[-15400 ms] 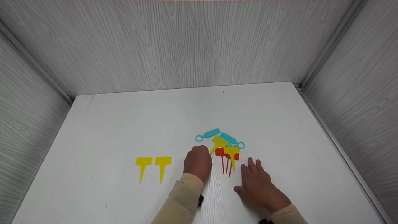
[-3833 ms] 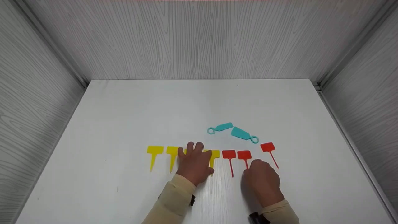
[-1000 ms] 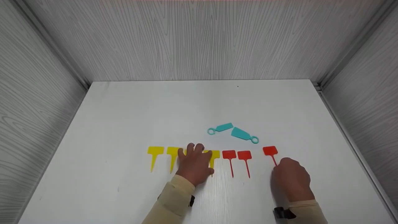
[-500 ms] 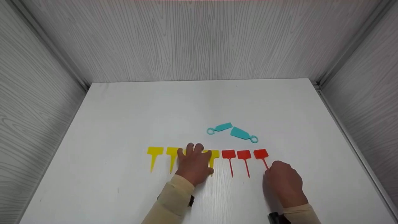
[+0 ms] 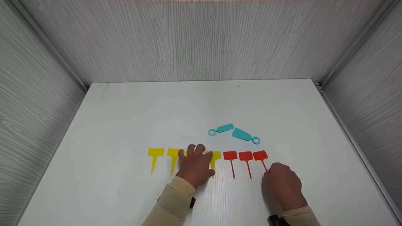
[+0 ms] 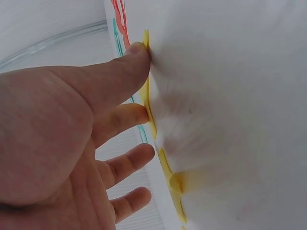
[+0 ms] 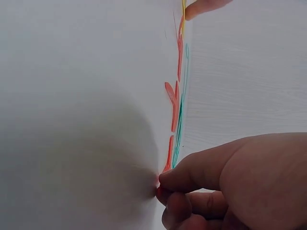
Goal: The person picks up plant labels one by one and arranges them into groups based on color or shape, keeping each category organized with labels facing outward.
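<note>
Sorting plastic plant labels by colour into one row on the white table.

Yellow T-shaped labels: two lie clear at the row's left end. My left hand rests flat over the next part of the row, fingers straight and spread, thumb and fingertips pressing on yellow plastic in the left wrist view. One more yellow label shows just right of that hand; what lies under the palm I cannot tell.

Red labels: first and second lie parallel, stems toward me. Third red label sits just beside the second, heads nearly touching, stem slanted. My right hand pinches the stem's near end between thumb and curled fingers; label against the table.

Teal loop tags: lying angled behind the row, apart from it, untouched.

Judgement: yellows placed, reds nearly done, third stem needs squaring. Teal pair remains to be lined up.
</note>
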The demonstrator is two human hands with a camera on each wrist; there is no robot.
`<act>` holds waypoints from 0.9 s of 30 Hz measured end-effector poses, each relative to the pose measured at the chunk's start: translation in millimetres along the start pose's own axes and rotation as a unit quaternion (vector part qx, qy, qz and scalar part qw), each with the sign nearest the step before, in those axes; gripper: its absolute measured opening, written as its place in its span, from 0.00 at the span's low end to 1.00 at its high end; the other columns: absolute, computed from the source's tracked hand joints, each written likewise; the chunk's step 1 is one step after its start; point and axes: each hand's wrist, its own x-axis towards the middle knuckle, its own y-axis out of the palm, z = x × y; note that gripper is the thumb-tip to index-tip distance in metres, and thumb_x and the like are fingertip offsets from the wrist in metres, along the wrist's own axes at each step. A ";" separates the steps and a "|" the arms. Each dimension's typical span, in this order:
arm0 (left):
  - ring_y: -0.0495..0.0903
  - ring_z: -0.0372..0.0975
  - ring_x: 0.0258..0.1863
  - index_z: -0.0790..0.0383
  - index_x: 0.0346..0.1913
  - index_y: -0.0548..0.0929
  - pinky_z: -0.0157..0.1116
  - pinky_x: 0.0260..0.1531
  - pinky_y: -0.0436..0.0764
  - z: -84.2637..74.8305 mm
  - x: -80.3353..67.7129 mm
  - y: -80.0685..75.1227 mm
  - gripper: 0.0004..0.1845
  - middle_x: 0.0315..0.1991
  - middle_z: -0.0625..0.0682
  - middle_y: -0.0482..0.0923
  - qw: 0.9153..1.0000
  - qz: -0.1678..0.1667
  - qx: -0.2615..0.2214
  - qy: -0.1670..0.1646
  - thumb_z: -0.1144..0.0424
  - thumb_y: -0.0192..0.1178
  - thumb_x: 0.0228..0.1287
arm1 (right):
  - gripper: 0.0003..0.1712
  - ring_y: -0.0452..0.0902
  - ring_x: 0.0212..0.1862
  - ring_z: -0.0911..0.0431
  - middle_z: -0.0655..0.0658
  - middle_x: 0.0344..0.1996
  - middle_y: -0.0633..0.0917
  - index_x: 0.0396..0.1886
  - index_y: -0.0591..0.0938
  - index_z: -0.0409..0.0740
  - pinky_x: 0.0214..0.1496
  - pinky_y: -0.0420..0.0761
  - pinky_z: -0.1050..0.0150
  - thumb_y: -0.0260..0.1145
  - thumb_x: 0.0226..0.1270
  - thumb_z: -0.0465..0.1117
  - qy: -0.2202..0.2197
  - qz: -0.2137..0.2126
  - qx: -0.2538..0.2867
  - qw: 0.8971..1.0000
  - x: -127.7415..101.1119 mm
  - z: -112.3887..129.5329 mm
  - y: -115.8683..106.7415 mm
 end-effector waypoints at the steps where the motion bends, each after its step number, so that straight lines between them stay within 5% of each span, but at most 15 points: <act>1: 0.67 0.57 0.73 0.47 0.73 0.86 0.65 0.69 0.66 -0.1 0.0 -0.1 0.34 0.73 0.56 0.76 1.000 0.002 -0.004 -0.002 0.43 0.80 0.66 | 0.09 0.80 0.24 0.49 0.43 0.21 0.83 0.33 0.83 0.33 0.26 0.83 0.52 0.68 0.74 0.35 -0.005 -0.003 -0.001 1.000 -0.3 0.0 0.4; 27: 0.66 0.55 0.75 0.48 0.73 0.85 0.68 0.73 0.62 5.3 -2.5 -5.6 0.35 0.74 0.55 0.75 0.999 0.002 -0.042 0.001 0.44 0.80 0.66 | 0.14 0.83 0.30 0.48 0.42 0.29 0.88 0.43 0.87 0.32 0.33 0.86 0.51 0.70 0.77 0.42 0.049 0.018 0.039 0.998 -3.3 2.1 4.3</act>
